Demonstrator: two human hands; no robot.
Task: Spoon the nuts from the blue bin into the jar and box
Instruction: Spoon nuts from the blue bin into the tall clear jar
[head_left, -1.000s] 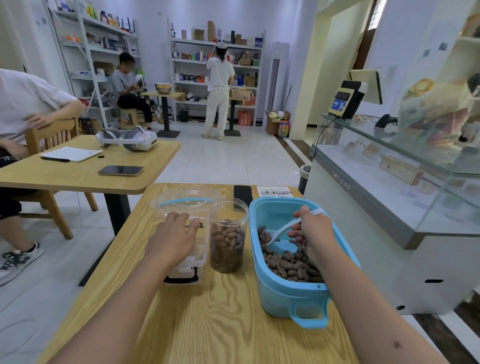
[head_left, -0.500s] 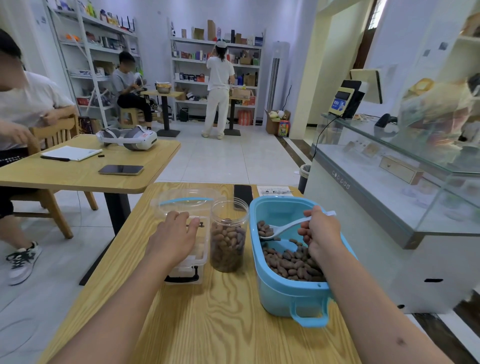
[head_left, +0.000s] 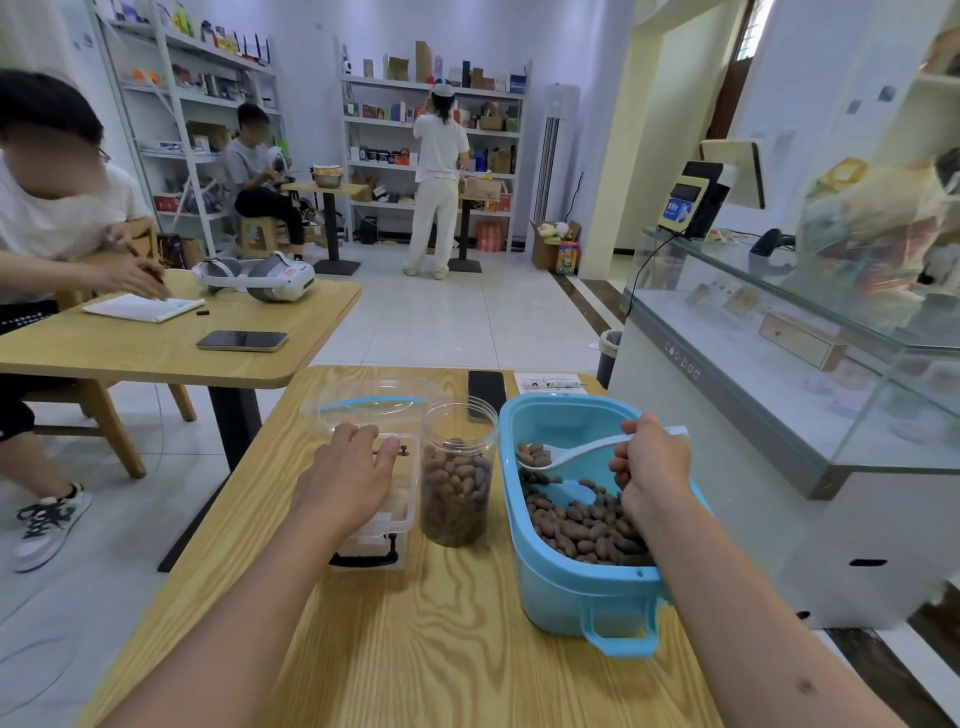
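Over the blue bin, the right hand curls its fingers round the handle of a white spoon. The bowl of the spoon, to the left of those fingers, carries a few nuts and hangs above the bin's far left part, just short of its rim. More loose nuts lie heaped in the near half of the bin, below and just beside the right wrist. Left of the spoon's bowl stands the clear jar, open-topped and already holding nuts to well over half its height; it stands just beside the bin's left wall.

Further left, the left hand rests palm down on the clear plastic box, its fingers loosely spread and fairly straight over the box's top, gripping nothing. Beyond those fingertips a clear lid with a blue seal lies on the wooden counter. A dark phone lies past the jar, near the counter's far edge.
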